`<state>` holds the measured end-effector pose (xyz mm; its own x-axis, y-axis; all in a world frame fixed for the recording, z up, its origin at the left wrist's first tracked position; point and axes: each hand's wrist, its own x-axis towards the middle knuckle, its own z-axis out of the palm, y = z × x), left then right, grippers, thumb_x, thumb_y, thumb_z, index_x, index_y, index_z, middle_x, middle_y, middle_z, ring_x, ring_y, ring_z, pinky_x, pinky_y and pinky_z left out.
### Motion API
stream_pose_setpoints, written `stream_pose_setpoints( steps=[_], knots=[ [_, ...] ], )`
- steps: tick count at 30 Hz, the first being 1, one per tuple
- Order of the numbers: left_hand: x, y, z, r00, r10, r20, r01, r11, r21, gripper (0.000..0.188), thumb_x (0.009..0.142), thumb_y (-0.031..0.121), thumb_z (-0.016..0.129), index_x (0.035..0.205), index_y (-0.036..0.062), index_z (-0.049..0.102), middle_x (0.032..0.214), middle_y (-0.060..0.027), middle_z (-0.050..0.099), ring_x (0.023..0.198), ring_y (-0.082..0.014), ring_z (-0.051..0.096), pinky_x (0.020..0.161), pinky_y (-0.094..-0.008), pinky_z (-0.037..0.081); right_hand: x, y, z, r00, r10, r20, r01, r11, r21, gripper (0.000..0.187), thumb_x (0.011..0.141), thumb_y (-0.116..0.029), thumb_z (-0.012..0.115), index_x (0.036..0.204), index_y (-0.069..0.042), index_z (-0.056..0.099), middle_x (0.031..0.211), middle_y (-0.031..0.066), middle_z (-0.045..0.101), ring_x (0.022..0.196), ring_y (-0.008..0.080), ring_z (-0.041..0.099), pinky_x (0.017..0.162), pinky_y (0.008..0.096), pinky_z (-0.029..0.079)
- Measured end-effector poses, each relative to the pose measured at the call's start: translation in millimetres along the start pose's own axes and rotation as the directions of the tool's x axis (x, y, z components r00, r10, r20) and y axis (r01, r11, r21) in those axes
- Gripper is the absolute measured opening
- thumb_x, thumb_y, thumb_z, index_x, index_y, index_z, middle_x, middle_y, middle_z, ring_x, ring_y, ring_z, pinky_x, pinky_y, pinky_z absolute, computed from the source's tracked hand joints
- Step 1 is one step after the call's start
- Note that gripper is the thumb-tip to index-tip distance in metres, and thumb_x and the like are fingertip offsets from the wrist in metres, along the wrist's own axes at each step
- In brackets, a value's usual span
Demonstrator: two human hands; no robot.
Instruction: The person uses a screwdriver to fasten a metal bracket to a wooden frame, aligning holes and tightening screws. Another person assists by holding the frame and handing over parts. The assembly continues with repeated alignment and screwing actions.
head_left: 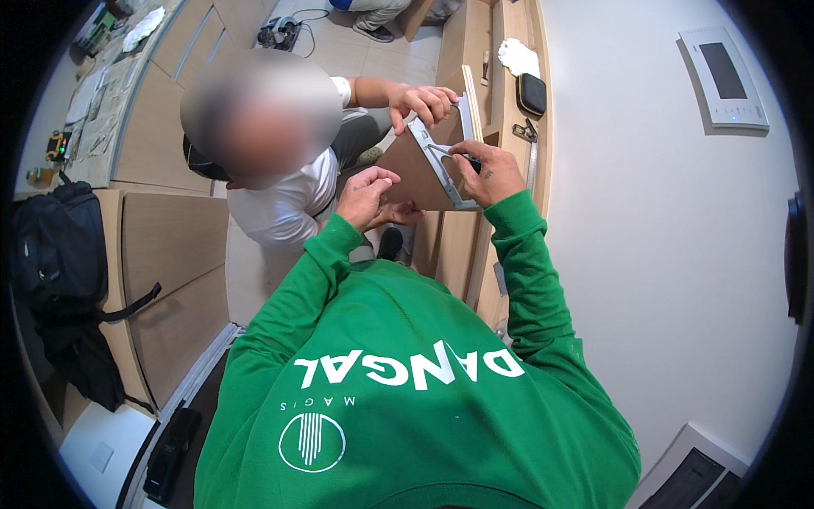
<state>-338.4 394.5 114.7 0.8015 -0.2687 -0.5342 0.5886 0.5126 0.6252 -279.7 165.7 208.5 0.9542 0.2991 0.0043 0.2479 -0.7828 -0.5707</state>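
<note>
My right hand (493, 176) is closed at the grey metal bracket (434, 161), a long-armed fitting lying against a brown wooden panel (407, 174). Something dark shows between its thumb and fingers, partly hidden, so its kind is unclear. To the left, my left hand (365, 197) has thumb and fingers pinched together in front of the panel; whatever it holds, if anything, is too small to make out. A co-worker in a white shirt rests one hand (421, 106) on the panel's far end, by the bracket. The co-worker's other hand (402, 213) is at the panel's near lower edge.
Along the wooden ledge lie a combination square (531, 148), a black zip case (532, 94) and a crumpled white cloth (518, 58). A corded power tool (278, 34) sits on the floor near another person's shoe (373, 33). A black backpack (61, 246) hangs at left.
</note>
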Motion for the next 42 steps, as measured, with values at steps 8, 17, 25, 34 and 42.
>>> stream_pose_setpoints(
  steps=[8,17,25,34,42],
  knots=[
    [11,-5,-9,0.998,0.066,0.018,-0.068,0.993,0.100,0.016,0.105,0.014,0.058,0.116,0.0063,0.067,0.070,0.0076,0.050,0.052,-0.0013,0.039,0.046,-0.0205,0.029,2,-1,5,0.999,0.042,0.004,-0.042,0.999,0.002,0.017,0.095,-0.022,0.072,0.105,-0.010,0.079,0.091,0.0200,0.076,0.086,0.0417,0.073,0.080,0.0463,0.059],
    [30,-17,-13,0.934,0.355,0.038,-0.338,0.844,0.417,0.019,0.103,0.014,0.063,0.116,0.0015,0.070,0.086,0.0048,0.062,0.064,-0.0074,0.053,0.059,-0.0245,0.044,10,-17,-10,0.995,-0.018,0.100,0.048,0.948,-0.313,0.016,0.094,-0.023,0.070,0.105,-0.018,0.080,0.092,0.0161,0.077,0.090,0.0379,0.075,0.080,0.0475,0.061],
    [45,18,29,0.784,0.589,0.196,-0.427,0.283,0.859,0.029,0.092,0.023,0.075,0.118,0.0123,0.077,0.078,-0.0152,0.070,0.074,-0.0278,0.072,0.071,-0.0404,0.057,74,-60,-20,0.875,0.129,0.467,0.189,0.797,-0.574,0.043,0.084,-0.022,0.081,0.125,-0.014,0.069,0.117,0.0107,0.077,0.106,0.0322,0.076,0.088,0.0461,0.063],
    [71,12,34,0.589,0.750,0.302,-0.475,0.018,0.880,0.014,0.090,0.024,0.072,0.084,0.0118,0.074,0.080,-0.0203,0.069,0.078,-0.0430,0.070,0.069,-0.0539,0.055,67,-40,-21,0.993,-0.093,0.078,0.105,0.981,-0.165,0.033,0.095,-0.029,0.075,0.115,-0.005,0.066,0.099,0.0193,0.073,0.093,0.0369,0.075,0.078,0.0491,0.060],
    [92,2,21,0.508,0.794,0.334,-0.544,-0.005,0.839,0.020,0.091,0.031,0.075,0.090,0.0109,0.074,0.078,-0.0192,0.068,0.076,-0.0433,0.069,0.067,-0.0548,0.054,83,-42,63,0.880,0.287,-0.377,0.064,0.716,0.695,0.039,0.111,-0.026,0.055,0.084,0.000,0.067,0.067,0.0114,0.064,0.059,0.0231,0.060,0.060,0.0352,0.050]
  ],
)
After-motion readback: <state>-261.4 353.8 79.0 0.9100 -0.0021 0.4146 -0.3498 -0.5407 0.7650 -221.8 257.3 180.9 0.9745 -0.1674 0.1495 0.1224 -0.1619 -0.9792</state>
